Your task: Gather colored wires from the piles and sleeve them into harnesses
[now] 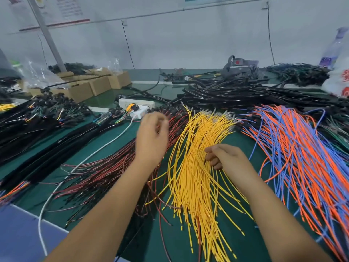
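A fan of yellow wires lies in the middle of the green table. A pile of dark red and black wires lies to its left. Orange and blue wires spread on the right. My left hand hovers over the red pile, blurred, fingers curled; whether it holds a wire I cannot tell. My right hand rests on the yellow wires with its fingertips pinched on a few strands. Black sleeved harnesses lie at the left.
A white cable runs from a white charger box down to the table's front edge. Cardboard boxes stand at the back left. Black cable bundles cover the back. A plastic bag sits far right.
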Motion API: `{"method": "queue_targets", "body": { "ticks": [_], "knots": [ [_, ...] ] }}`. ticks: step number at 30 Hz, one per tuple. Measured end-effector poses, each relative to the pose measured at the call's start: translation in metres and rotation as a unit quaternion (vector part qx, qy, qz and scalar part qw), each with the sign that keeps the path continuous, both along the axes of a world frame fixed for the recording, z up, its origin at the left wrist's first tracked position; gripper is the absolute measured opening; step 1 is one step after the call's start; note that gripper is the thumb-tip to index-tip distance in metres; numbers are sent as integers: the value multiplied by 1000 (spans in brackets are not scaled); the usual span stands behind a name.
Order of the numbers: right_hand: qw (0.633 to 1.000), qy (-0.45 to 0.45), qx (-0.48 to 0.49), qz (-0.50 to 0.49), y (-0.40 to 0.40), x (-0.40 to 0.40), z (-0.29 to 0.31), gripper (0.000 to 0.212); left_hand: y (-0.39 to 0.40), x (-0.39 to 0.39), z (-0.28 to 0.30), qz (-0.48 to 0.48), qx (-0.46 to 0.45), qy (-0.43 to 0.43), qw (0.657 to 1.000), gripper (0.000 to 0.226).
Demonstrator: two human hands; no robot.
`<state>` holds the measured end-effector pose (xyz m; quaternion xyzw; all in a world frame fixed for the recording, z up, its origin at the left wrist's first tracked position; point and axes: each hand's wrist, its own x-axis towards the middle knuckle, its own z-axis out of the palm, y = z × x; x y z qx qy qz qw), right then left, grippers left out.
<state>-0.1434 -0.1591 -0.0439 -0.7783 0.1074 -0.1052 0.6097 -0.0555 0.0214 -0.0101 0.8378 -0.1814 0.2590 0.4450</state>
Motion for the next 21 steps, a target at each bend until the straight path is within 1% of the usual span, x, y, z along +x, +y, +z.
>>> {"method": "queue_targets", "body": {
  "ticks": [2,4,6,7,9,11,12,14,15,16,18,20,21],
  "knots": [
    [999,-1,48,-16,-1,2,1,33,-23,-14,1,-104,88,-17,991,8],
    [992,-3,123,-41,-3,3,4,36,-45,-30,-2,-184,150,1,971,9],
    [973,-19,219,-61,-8,2,6,37,-64,-46,-10,-241,192,31,951,13],
    [963,-35,258,-69,-11,1,6,35,-71,-51,-15,-262,213,41,940,13],
    [949,-78,294,-87,-16,-1,5,27,-79,-58,-25,-289,249,46,923,15],
    [937,-135,294,-130,-21,-1,3,26,-83,-59,-32,-295,264,21,918,28],
    [933,-160,285,-151,-23,-1,2,27,-83,-60,-33,-293,251,6,923,37],
    [923,-198,280,-173,-24,-1,2,28,-80,-59,-26,-269,196,6,943,51],
    [916,-216,290,-176,-24,0,3,27,-77,-56,-23,-241,187,16,952,53],
    [905,-232,308,-179,-24,0,3,27,-73,-51,-20,-201,202,28,958,53],
    [875,-262,361,-188,-28,0,3,28,-64,-37,-10,-120,276,64,952,41],
    [850,-276,405,-192,-33,0,4,28,-57,-26,-1,-106,298,118,941,29],
    [849,-275,411,-189,-34,0,4,26,-57,-22,4,-112,291,131,941,27]
  ]
}}
